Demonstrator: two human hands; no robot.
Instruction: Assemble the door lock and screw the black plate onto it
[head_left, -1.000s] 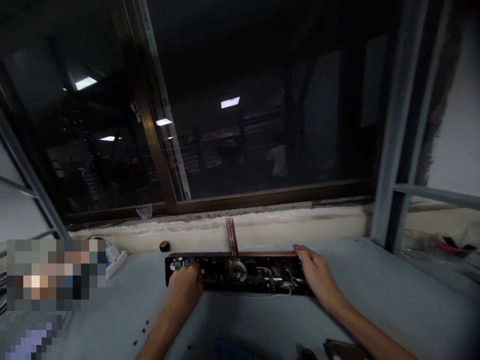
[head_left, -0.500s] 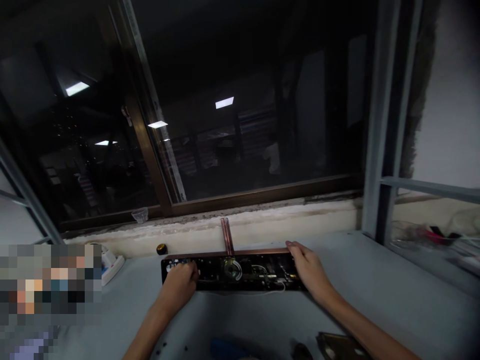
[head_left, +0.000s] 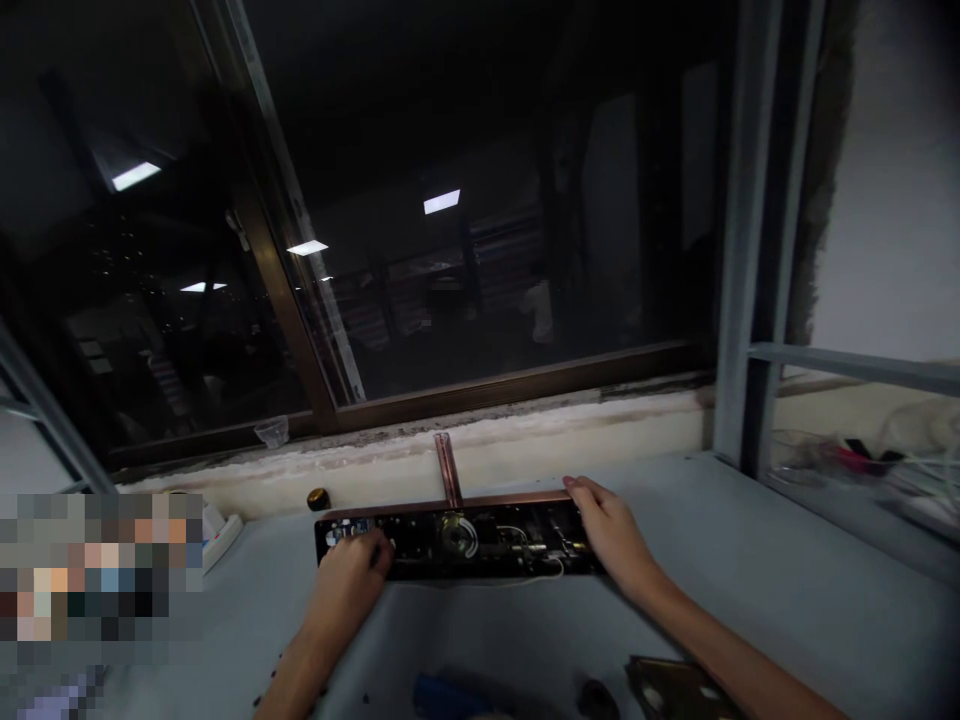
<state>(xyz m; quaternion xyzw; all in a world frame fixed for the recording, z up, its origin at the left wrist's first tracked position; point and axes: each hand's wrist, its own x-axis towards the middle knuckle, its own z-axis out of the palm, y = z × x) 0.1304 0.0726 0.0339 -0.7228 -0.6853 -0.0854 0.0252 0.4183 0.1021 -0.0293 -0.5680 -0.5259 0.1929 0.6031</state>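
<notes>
A long, dark, opened lock body [head_left: 465,542] with a copper-coloured rim lies across the grey table [head_left: 750,580] near the window sill. Its inside shows wires, a round metal part and a small circuit board at the left end. A copper handle [head_left: 448,468] rises from its far edge. My left hand [head_left: 346,585] rests with curled fingers on the left end of the unit. My right hand [head_left: 611,535] lies with fingers stretched over the right end.
A dark window [head_left: 465,230] and its sill [head_left: 420,455] run behind the table. On the sill stands a small clear cup [head_left: 271,431]; a black knob [head_left: 318,498] lies below. A brown plate [head_left: 679,690], a blue object [head_left: 442,695] and small screws [head_left: 285,665] lie at the near edge.
The view has drifted so everything sits a little further left. Both hands stay on the ends of the lock body.
</notes>
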